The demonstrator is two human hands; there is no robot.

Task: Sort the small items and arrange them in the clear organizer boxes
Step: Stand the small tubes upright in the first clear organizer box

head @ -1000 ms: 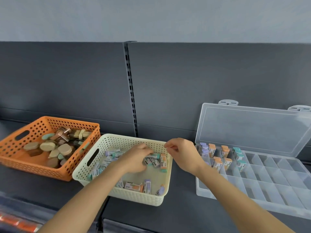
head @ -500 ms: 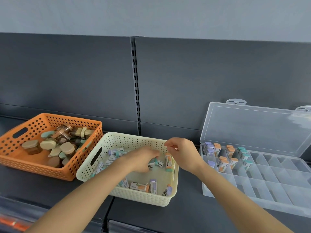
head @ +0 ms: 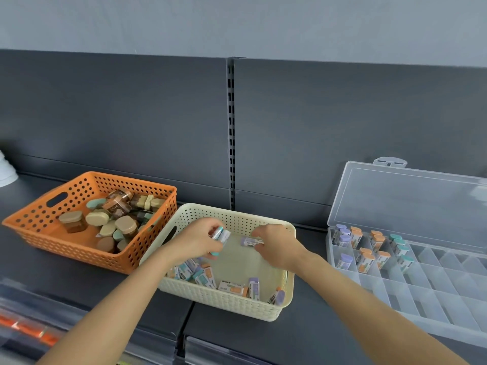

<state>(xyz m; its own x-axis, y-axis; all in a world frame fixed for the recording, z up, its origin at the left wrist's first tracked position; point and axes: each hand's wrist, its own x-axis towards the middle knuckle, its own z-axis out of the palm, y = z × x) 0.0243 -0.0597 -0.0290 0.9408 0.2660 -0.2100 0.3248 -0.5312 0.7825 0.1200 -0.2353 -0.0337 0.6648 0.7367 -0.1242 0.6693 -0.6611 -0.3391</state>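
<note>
A cream basket [head: 232, 216] in the middle holds several small boxed erasers with teal, orange and purple ends [head: 229, 284]. Over it, my left hand [head: 196, 242] grips a few teal-ended erasers [head: 220, 235]. My right hand [head: 278, 246] pinches one purple-ended eraser [head: 250, 242] above the basket floor. To the right lies the clear organizer box [head: 421, 291] with its lid [head: 405, 204] tilted open. Its far-left compartments hold upright erasers grouped as purple [head: 342, 237], orange [head: 366, 259] and teal [head: 399, 250].
An orange basket [head: 29, 227] at the left holds small jars and oval tins. A dark back panel with a slotted upright [head: 231, 133] rises behind the shelf. A white object [head: 6, 171] sits at the far left edge. Lower shelf fronts show below.
Both hands have lifted erasers out of the cream basket: the left now holds teal ones, the right a purple one. The camera view has shifted slightly.
</note>
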